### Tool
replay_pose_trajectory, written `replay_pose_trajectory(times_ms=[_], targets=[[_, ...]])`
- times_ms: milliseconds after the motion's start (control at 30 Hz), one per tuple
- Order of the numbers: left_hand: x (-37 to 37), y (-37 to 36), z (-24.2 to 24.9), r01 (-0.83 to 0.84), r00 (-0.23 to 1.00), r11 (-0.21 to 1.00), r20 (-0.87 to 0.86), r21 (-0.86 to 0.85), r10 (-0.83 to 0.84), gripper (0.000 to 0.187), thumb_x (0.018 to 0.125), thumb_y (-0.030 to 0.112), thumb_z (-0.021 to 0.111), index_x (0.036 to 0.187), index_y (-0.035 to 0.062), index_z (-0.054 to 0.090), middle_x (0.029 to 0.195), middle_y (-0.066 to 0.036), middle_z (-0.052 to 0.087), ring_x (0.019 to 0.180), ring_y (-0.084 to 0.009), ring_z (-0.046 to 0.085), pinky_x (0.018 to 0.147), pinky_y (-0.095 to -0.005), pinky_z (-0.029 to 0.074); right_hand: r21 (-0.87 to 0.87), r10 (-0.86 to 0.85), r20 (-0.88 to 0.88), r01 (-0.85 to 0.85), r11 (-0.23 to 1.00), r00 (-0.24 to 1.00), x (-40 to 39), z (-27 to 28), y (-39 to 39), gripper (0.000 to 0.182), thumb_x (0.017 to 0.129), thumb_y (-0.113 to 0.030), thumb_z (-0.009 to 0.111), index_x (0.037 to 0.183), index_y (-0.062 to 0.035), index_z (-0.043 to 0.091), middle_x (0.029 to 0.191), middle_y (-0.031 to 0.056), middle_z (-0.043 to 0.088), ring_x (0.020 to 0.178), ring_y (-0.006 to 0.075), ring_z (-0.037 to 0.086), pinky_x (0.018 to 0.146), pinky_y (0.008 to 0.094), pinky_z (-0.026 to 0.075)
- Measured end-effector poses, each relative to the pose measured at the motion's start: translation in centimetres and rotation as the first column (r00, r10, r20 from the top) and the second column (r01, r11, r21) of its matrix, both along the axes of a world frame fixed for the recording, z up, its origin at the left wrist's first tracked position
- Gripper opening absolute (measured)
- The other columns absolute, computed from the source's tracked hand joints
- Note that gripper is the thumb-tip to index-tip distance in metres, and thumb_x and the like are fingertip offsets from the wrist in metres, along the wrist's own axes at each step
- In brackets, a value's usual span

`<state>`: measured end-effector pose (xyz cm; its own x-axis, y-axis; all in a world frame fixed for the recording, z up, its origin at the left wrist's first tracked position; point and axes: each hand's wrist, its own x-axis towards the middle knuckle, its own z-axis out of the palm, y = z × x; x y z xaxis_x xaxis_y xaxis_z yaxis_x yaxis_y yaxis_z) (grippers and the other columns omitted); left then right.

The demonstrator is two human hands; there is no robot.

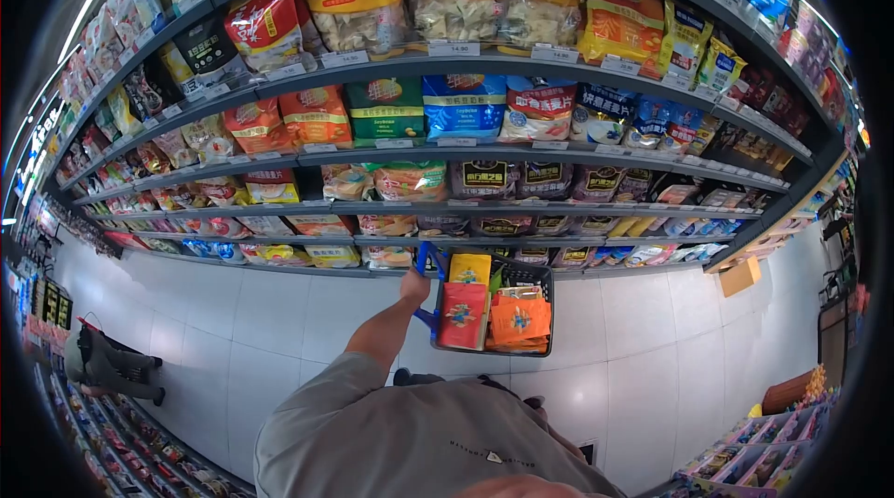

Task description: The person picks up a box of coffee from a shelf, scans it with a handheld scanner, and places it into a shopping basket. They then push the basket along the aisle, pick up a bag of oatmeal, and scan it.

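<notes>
Basket (549,326) just to the right of the left hand (415,287), out ahead of the body over the pale floor (270,330). Gripped by the blue handle (425,254), left hand curled round it, with nothing else visible in that grasp. No clear sight of the right hand, so no telling what, if anything, is in it.

To the right of the left hand, inside: a red pack (463,312), a yellow pack (470,267) beyond it, orange packs (521,317) farther right. Past the left hand, shelves (391,156) lined with bags (410,181).

Seemingly at the stage of carrying and filling, with several packs already in. For the next move, best to keep a firm hold and a level load, clear of the lowest ledge.
</notes>
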<state>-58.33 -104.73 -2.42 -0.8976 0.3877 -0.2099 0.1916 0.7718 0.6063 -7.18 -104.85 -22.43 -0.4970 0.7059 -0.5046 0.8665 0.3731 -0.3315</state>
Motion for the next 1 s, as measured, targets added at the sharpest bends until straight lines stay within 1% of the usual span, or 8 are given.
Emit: replay_pose_trajectory(times_ms=[100, 233, 300, 400, 633, 733, 833, 1000], targets=[[-0.3, -0.1, -0.3, 0.044, 0.999, 0.999, 0.017, 0.023, -0.045, 0.028, 0.076, 0.016, 0.055, 0.097, -0.002, 0.057, 0.09, -0.027, 0.063, 0.09, -0.0433, 0.059, 0.08, -0.0481, 0.048, -0.255, -0.199, 0.217, 0.252, 0.934, 0.956, -2.7, 2.6, 1.3, 0.054, 0.069, -0.05, 0.062, 0.1, -0.0057, 0.067, 0.103, 0.0187, 0.065, 0.102, 0.0325, 0.06, 0.083, 0.0412, 0.049], [-1.1, -0.4, -1.0, 0.081, 0.988, 0.992, 0.126, 0.092, -0.092, 0.026, 0.076, 0.013, 0.053, 0.096, -0.0044, 0.055, 0.088, -0.028, 0.062, 0.088, -0.0435, 0.06, 0.078, -0.0488, 0.049, -0.255, -0.212, 0.235, 0.271, 0.928, 0.949, -3.6, 5.9, -0.7, 0.053, 0.069, -0.049, 0.062, 0.1, -0.0059, 0.067, 0.103, 0.0186, 0.065, 0.102, 0.0323, 0.06, 0.083, 0.0411, 0.048], [-0.9, -0.5, 1.4, 0.035, 0.922, 0.991, 0.377, 0.129, -0.082, 0.025, 0.077, 0.011, 0.05, 0.094, -0.0059, 0.053, 0.088, -0.03, 0.062, 0.085, -0.0434, 0.061, 0.075, -0.0482, 0.05, -0.252, -0.232, 0.23, 0.288, 0.924, 0.945, -5.6, 7.6, -1.5, 0.053, 0.069, -0.049, 0.062, 0.1, -0.0061, 0.067, 0.103, 0.0184, 0.065, 0.102, 0.0321, 0.06, 0.084, 0.041, 0.048], [-1.7, -0.5, -1.3, 0.171, 0.974, 0.98, 0.133, 0.099, -0.183, 0.024, 0.077, 0.011, 0.05, 0.094, -0.0065, 0.053, 0.087, -0.03, 0.062, 0.082, -0.0422, 0.062, 0.071, -0.047, 0.051, -0.249, -0.261, 0.226, 0.315, 0.916, 0.939, -8.2, 10.5, -3.2, 0.052, 0.069, -0.048, 0.062, 0.1, -0.0063, 0.067, 0.104, 0.0183, 0.065, 0.102, 0.0319, 0.06, 0.084, 0.0409, 0.048], [-2.4, -1.5, 1.1, 0.121, 0.947, 0.981, 0.279, 0.149, -0.159, 0.025, 0.078, 0.012, 0.051, 0.095, -0.0069, 0.055, 0.089, -0.029, 0.063, 0.082, -0.0414, 0.063, 0.072, -0.0462, 0.052, -0.231, -0.341, 0.226, 0.391, 0.891, 0.912, -12.4, 8.6, -6.6, 0.051, 0.07, -0.047, 0.063, 0.1, -0.0068, 0.067, 0.104, 0.018, 0.065, 0.103, 0.0315, 0.06, 0.085, 0.0407, 0.047], [-3.3, -2.2, 1.5, 0.128, 0.933, 0.979, 0.314, 0.158, -0.173, 0.025, 0.078, 0.012, 0.052, 0.094, -0.0067, 0.056, 0.091, -0.029, 0.063, 0.086, -0.0419, 0.062, 0.075, -0.0466, 0.051, 0.08, -0.148, -0.029, 0.15, 0.985, 0.989, -12.1, 6.6, -9.9, 0.05, 0.072, -0.041, 0.062, 0.109, -0.0069, 0.062, 0.111, 0.0173, 0.062, 0.108, 0.0299, 0.057, 0.09, 0.0397, 0.045], [-4.9, -2.2, -1.6, 0.145, 0.952, 0.977, 0.247, 0.153, -0.18, 0.026, 0.078, 0.011, 0.051, 0.096, -0.0068, 0.056, 0.094, -0.029, 0.062, 0.091, -0.0418, 0.06, 0.079, -0.0473, 0.049, 0.328, 0.035, -0.16, 0.019, 0.944, 0.987, -12.7, 5.3, -11.3, 0.051, 0.073, -0.037, 0.062, 0.114, -0.007, 0.059, 0.116, 0.0168, 0.06, 0.111, 0.0289, 0.055, 0.093, 0.0391, 0.043], [-6.7, -4.0, -1.4, 0.179, 0.954, 0.971, 0.213, 0.161, -0.211, 0.027, 0.079, 0.01, 0.049, 0.099, -0.0067, 0.054, 0.097, -0.031, 0.06, 0.096, -0.0431, 0.058, 0.083, -0.0483, 0.047, -0.089, -0.293, -0.117, 0.284, 0.955, 0.949, -13.3, 8.0, -11.6, 0.051, 0.074, -0.034, 0.062, 0.117, -0.0084, 0.057, 0.119, 0.0158, 0.058, 0.112, 0.0286, 0.054, 0.093, 0.0386, 0.042]])
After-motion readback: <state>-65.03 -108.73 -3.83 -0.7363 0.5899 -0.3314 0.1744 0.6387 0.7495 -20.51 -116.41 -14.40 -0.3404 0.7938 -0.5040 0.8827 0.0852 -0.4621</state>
